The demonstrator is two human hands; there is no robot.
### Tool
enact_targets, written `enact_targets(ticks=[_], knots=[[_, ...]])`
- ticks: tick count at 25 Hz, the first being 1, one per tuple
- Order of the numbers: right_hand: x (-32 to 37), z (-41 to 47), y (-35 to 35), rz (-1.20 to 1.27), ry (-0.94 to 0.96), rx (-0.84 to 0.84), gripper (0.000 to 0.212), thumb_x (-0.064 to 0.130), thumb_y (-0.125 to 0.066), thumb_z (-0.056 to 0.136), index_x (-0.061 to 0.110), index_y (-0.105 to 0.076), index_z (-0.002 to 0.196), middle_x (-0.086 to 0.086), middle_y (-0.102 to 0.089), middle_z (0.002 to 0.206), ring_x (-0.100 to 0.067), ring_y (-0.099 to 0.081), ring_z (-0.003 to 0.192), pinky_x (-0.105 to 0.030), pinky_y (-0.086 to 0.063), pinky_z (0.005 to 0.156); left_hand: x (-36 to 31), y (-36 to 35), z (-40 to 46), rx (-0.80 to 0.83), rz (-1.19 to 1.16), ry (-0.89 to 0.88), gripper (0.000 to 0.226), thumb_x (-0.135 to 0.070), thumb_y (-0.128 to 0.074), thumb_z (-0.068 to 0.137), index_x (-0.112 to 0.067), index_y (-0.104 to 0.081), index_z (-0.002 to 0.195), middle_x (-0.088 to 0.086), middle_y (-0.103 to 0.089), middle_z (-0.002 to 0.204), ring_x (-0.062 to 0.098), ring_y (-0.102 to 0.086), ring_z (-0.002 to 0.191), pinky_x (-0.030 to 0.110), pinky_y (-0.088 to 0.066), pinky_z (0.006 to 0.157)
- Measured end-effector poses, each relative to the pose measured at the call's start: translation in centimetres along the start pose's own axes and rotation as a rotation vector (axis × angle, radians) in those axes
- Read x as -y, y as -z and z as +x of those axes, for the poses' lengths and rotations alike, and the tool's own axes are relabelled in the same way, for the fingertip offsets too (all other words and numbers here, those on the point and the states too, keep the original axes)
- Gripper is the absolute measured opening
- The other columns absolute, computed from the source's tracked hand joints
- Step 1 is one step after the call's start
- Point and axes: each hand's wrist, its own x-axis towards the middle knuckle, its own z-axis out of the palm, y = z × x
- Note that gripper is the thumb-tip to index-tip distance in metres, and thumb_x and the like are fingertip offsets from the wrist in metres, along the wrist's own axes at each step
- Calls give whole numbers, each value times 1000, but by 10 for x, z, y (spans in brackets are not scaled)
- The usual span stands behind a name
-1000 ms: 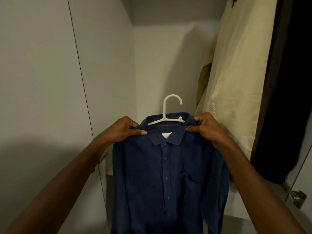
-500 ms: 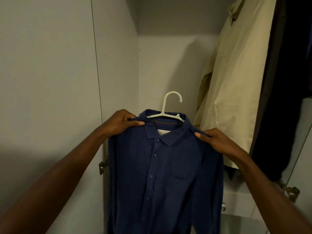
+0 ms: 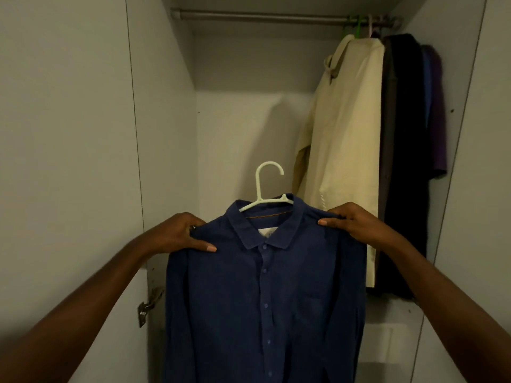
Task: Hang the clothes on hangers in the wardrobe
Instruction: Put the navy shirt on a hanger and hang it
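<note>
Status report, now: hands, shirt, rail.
Left hand and right hand grip navy shirt shoulders. White hanger below rail, unhooked. Left rail span free.

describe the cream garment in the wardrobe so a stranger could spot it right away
Follow the metal rail across the wardrobe's top to the clothes bunched at its right end. The cream garment is the leftmost there, the only pale piece beside dark ones.

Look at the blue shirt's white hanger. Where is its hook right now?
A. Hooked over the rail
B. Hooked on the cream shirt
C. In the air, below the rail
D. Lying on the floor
C: the white hanger sits in the navy blue shirt, held up at the shoulders by the left hand and right hand, well below the wardrobe rail.
</note>
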Motion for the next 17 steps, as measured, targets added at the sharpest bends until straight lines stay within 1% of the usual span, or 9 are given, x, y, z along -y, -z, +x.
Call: enact_targets(ticks=[1, 3, 5, 6, 8, 9, 12, 15, 17], knots=[[1, -2, 11, 28, -21, 55, 24, 24, -68, 97, 4, -79, 104, -11, -79, 99, -28, -75, 93, -33, -59, 84, -1, 2, 2, -15, -28, -23, 30, -32, -90, 75, -19, -81, 100, -4, -79, 95, 17, -74, 90, 30, -60, 84], [7, -5, 27, 72, -42, 100, 22, 15, -66, 98, 2, -76, 112, -12, -78, 106, -25, -75, 99, -28, -59, 86, -7, 10, 6, -53, -76, -55, 22, -25, -93, 72, -16, -79, 87, 0, -77, 87, 17, -72, 83, 29, -59, 78], [14, -6, 38, 88, -55, 60, 21, 12, -66, 97, 0, -76, 111, -14, -78, 107, -26, -74, 99, -25, -58, 83, -16, 19, 13, -59, -86, -83, 21, -20, -95, 70, -22, -74, 70, -1, -73, 76, 13, -67, 73, 23, -53, 69], [17, -6, 42, 105, -62, 25, 20, 12, -67, 96, 0, -77, 110, -15, -78, 106, -27, -74, 99, -24, -58, 82, -20, 23, 19, -73, -102, -89, 21, -19, -94, 70, -23, -73, 68, 0, -72, 74, 12, -66, 71, 21, -52, 68], [22, -6, 53, 140, -59, -48, 21, 11, -72, 92, 0, -77, 109, -16, -77, 106, -29, -73, 100, -26, -59, 84, -25, 29, 31, -177, -204, -78, 15, -22, -90, 74, -17, -76, 73, 4, -74, 77, 15, -67, 72, 20, -53, 66], [27, -6, 60, 158, -50, -74, 22, 9, -74, 89, 0, -77, 109, -17, -77, 107, -29, -72, 101, -27, -58, 85, -24, 31, 37, -245, -269, -76, 18, -25, -87, 76, -10, -76, 78, 7, -75, 79, 17, -67, 74, 20, -53, 66], [41, -5, 83, 218, -22, -121, 35, 9, -84, 79, -3, -76, 110, -21, -75, 111, -30, -71, 102, -29, -59, 87, -17, 31, 54, -366, -387, -47, 44, -35, -82, 81, 7, -74, 93, 21, -75, 93, 24, -68, 80, 33, -53, 77], [59, 2, 100, 326, -8, -220, 59, 32, -93, 66, -1, -76, 112, -20, -75, 112, -27, -73, 99, -26, -60, 81, -14, 32, 74, -421, -578, 4, 50, -35, -85, 80, 7, -74, 105, 22, -75, 105, 28, -72, 93, 41, -53, 91], [70, 16, 111, 353, -1, -308, 55, 38, -90, 74, 0, -77, 111, -20, -75, 112, -25, -73, 97, -25, -60, 77, -21, 37, 91, -436, -728, 40, 48, -34, -86, 79, 3, -76, 108, 17, -76, 108, 30, -73, 102, 42, -55, 100]])
